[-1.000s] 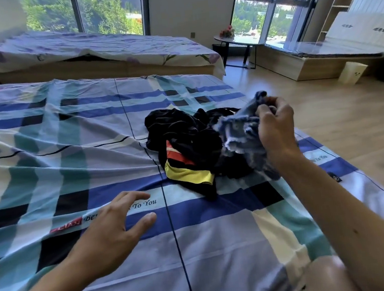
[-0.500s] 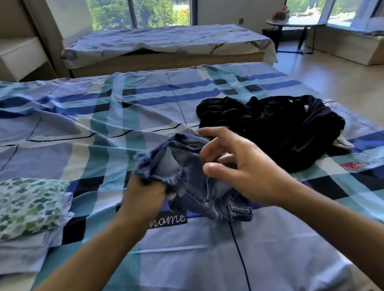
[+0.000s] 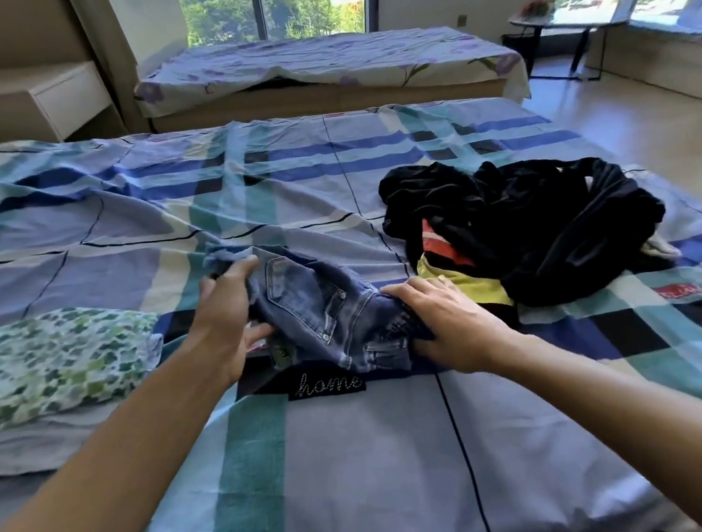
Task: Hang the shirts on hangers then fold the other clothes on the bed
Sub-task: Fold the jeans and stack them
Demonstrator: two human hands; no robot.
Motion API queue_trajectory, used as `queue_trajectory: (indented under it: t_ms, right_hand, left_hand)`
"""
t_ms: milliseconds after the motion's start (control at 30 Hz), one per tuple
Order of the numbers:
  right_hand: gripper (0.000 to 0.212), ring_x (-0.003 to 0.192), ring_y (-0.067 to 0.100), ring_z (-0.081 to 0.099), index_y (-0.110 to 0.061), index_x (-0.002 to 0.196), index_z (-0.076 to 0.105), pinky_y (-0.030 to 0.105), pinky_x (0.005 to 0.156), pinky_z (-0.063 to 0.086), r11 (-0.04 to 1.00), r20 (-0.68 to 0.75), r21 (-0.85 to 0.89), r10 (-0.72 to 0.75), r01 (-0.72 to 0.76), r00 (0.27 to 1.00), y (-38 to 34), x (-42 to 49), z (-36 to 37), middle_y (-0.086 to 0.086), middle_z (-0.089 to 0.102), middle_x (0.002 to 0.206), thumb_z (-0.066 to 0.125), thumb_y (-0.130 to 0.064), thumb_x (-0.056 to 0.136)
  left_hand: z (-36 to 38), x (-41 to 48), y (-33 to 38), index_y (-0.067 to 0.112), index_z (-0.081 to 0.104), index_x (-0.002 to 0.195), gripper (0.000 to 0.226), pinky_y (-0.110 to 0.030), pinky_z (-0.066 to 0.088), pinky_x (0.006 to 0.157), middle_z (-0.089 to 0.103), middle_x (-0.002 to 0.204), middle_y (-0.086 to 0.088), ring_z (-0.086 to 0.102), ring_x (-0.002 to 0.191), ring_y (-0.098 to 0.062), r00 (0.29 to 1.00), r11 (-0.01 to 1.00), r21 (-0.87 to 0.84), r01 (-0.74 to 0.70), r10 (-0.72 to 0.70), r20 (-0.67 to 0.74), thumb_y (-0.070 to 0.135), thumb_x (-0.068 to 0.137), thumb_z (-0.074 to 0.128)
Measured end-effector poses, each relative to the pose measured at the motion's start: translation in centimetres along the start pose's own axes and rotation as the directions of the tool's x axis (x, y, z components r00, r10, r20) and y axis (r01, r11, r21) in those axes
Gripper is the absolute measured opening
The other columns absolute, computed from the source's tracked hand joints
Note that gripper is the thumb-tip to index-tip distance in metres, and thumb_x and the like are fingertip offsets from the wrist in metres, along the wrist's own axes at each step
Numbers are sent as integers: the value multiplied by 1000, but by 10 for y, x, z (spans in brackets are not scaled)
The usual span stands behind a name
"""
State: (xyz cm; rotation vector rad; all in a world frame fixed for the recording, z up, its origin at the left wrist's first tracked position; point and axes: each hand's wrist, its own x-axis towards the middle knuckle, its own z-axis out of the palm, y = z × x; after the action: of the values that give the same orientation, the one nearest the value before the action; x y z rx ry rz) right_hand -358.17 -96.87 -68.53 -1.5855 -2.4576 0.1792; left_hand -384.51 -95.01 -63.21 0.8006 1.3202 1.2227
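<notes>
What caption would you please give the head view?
On the plaid bed, left hand and right hand hold denim shorts.

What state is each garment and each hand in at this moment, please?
denim shorts: crumpled, not yet folded, lying on the bed between both hands.
left hand: grips the shorts' left edge.
right hand: grips the shorts' right end.
black clothes pile: heaped, unfolded, with a red and yellow garment partly under it.
green patterned garment: folded flat, on the left.
</notes>
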Motion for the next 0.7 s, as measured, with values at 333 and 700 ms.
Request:
queue_trajectory:
  t_ms: [333, 700]
  right_hand:
    - [37, 79, 7, 70, -11, 115, 64, 26, 72, 59, 542, -14, 833, 224, -113, 974, -40, 18, -44, 1, 74, 91, 81, -12, 83]
    - [56, 84, 23, 71, -13, 120, 63, 35, 74, 56, 658, 49, 747, 87, -94, 995, -19, 14, -76, 13, 75, 101, 67, 14, 72]
  left_hand:
    - [18, -59, -32, 26, 23, 154, 105, -33, 34, 117, 37, 153, 9, 37, 140, -10, 577, 180, 557, -811, 403, 710, 59, 71, 78]
    - [5, -33, 22, 19, 62, 93, 14, -7, 45, 68, 67, 82, 15, 63, 72, 12, 680, 530, 449, -719, 671, 296, 10, 89, 72]
